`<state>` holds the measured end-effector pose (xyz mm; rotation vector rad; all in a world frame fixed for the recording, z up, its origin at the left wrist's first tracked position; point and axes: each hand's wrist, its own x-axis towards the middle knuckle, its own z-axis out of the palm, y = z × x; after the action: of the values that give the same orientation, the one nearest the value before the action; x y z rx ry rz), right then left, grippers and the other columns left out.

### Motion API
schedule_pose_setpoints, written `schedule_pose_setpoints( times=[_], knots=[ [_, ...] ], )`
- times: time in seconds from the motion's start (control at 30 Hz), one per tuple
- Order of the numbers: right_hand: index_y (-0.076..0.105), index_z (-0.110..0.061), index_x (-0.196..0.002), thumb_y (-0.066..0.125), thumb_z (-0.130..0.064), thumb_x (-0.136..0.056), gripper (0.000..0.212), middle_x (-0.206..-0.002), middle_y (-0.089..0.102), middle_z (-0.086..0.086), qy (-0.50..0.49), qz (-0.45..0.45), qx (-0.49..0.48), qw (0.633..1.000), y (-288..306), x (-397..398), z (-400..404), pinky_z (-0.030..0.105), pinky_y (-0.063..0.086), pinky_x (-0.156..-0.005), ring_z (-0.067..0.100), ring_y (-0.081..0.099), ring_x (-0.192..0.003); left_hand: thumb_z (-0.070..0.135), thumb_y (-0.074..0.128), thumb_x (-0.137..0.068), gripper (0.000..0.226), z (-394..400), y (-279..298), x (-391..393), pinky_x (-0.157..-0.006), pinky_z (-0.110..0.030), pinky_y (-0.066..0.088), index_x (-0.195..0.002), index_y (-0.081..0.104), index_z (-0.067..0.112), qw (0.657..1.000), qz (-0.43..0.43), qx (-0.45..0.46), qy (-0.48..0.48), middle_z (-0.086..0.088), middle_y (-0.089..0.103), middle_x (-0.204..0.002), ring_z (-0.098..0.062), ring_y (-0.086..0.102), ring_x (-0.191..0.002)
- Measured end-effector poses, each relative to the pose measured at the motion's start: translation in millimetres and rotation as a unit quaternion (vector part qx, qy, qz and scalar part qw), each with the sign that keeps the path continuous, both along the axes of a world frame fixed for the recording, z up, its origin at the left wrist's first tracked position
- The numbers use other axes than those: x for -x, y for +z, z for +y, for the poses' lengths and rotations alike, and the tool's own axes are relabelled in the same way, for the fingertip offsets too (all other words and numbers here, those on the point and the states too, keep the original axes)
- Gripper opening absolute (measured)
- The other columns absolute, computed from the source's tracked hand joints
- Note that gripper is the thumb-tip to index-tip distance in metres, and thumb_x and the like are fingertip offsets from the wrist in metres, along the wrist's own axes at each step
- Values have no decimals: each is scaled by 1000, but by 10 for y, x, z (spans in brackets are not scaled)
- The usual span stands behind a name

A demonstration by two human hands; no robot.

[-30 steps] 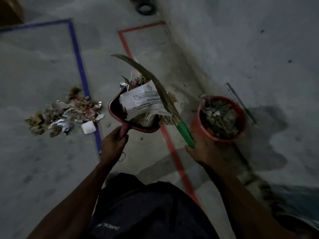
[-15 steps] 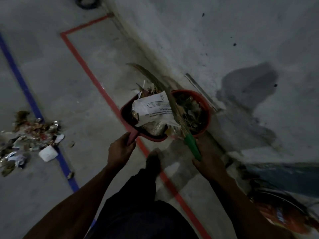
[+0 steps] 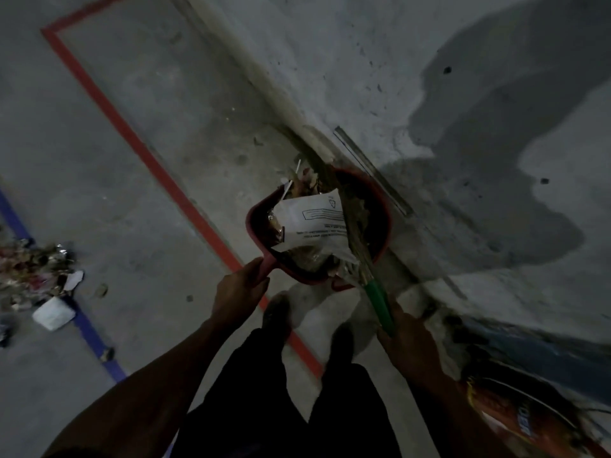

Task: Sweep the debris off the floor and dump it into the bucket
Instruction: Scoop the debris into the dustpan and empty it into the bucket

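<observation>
Left hand (image 3: 238, 294) grip curled round handle of red dustpan (image 3: 261, 223), frame centre, loaded with white paper (image 3: 310, 219) and scraps, held over red bucket (image 3: 380, 209) by the wall. Right hand (image 3: 405, 338) grip wrapped on green broom handle (image 3: 378, 300), bristles across the pan. Debris pile (image 3: 33, 269) on floor, left edge, beside blue tape (image 3: 89, 335).

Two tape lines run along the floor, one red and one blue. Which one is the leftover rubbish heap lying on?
The blue tape line at the left: the leftover debris pile lies against it. The red tape line runs bare toward the dustpan.
</observation>
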<state>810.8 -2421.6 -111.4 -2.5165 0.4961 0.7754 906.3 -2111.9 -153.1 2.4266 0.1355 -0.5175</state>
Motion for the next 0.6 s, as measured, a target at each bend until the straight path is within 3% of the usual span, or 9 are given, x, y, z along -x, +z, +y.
schedule_pose_setpoints(
  times=[0.2,0.43,0.5,0.6],
  knots=[
    [26,-20,-154,58,-31,-96,67,-118,61,14,-4,24,-15,1000,-382,-171,-468,33,46,-84,31,59,-108,25,67,-88,49,-462,-305,-83,-79,-34,49,-136,55,19,1000,17,-19,7,-11,71,-112,-33,67,-96],
    [29,-21,-153,65,-29,-92,72,-127,57,15,1,3,-20,1000,-830,-400,-1108,40,46,-93,35,54,-118,26,63,-86,44,-1091,-605,-232,-70,-29,43,-130,58,24,996,52,-69,27,-7,70,-110,-30,66,-93],
    [27,-19,-154,67,-28,-91,75,-133,54,19,-11,7,-17,1000,-902,-484,-1268,46,44,-97,37,52,-122,25,61,-85,41,-1221,-626,-282,-64,-28,40,-125,60,23,994,60,-89,23,-8,70,-104,-30,66,-88],
    [29,-22,-153,70,-29,-88,77,-128,59,16,1,-9,3,1000,-924,-571,-1498,42,46,-91,36,56,-115,22,60,-81,26,-1360,-579,-323,-59,-28,37,-107,64,20,992,64,-103,31,-7,68,-88,-31,65,-80]
  ],
)
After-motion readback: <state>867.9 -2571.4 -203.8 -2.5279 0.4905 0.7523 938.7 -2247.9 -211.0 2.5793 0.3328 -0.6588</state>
